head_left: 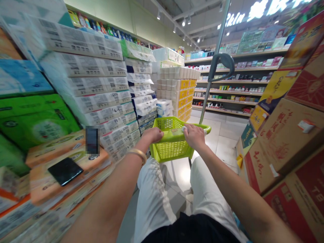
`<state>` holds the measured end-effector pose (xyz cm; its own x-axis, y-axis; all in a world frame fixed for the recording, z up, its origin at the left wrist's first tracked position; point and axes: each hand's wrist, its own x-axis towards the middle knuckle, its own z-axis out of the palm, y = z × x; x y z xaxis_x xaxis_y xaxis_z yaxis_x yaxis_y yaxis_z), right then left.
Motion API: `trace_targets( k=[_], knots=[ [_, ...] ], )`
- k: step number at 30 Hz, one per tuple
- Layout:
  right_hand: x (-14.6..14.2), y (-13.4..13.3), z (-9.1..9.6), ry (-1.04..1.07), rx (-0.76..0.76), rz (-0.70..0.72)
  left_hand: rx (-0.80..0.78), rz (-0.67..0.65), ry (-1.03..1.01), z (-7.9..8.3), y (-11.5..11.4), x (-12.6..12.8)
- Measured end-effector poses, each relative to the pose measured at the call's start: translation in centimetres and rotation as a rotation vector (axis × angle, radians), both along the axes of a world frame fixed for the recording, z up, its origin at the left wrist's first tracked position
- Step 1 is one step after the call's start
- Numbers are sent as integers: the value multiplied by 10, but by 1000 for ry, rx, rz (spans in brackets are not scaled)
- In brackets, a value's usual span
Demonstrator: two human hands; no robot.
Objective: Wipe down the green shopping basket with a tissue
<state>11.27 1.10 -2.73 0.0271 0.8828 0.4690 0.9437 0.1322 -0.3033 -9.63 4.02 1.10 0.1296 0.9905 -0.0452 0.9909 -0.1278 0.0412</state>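
Observation:
A lime-green plastic shopping cart basket [174, 152] with perforated walls stands before me, between my knees and the aisle. My left hand [152, 135] is closed round the left end of its near rim. On the right part of the same rim, my right hand [194, 135] is closed, with something small and white at its fingers that I cannot make out. A pale label strip shows on the rim between both hands. Beyond the basket rises a slanted metal pole [206, 101] with a grey loop handle [221, 67]; where its foot joins is hidden.
Tall stacks of wrapped paper packs [98, 67] line the left side. Nearer, a black phone-like slab [65, 171] lies on orange packs [101, 153]. Cardboard boxes [286, 135] pile up on the right. Stocked shelves [227, 82] stand beyond the tiled floor [222, 135].

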Motion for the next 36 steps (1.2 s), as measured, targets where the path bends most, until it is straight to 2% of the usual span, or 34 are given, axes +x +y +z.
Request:
trace_targets(
  k=[3,8,11,14,18,20,23,26,28,31,33,36],
  knots=[
    [-28,-7,-1,-7,43,-12,-3,6,9,0,0,1],
    [-74,-21,-7,-80,180,201,7,-8,34,-1,0,0],
    [-72,-23,-13,-118,229,288,22,-24,44,-2,-1,-3],
    [-46,-22,-22,-181,253,331,38,-37,40,-2,-1,-5],
    [-2,-17,-37,-182,298,233,44,-44,23,-3,0,-4],
    [10,-14,-42,-113,327,147,44,-47,15,-4,0,-2],
    [4,-9,-43,61,341,-31,41,-45,10,-4,1,1],
    [-24,-11,-39,168,332,-124,37,-42,15,-4,0,3],
    [-45,-15,-36,125,329,-30,38,-40,21,-3,0,3],
    [-64,-22,-34,-30,326,200,42,-44,30,-3,-1,2],
    [-63,-23,-35,-121,322,290,46,-51,34,-4,0,1],
    [-40,-19,-36,-231,301,363,50,-62,32,-5,1,0]
  ],
)
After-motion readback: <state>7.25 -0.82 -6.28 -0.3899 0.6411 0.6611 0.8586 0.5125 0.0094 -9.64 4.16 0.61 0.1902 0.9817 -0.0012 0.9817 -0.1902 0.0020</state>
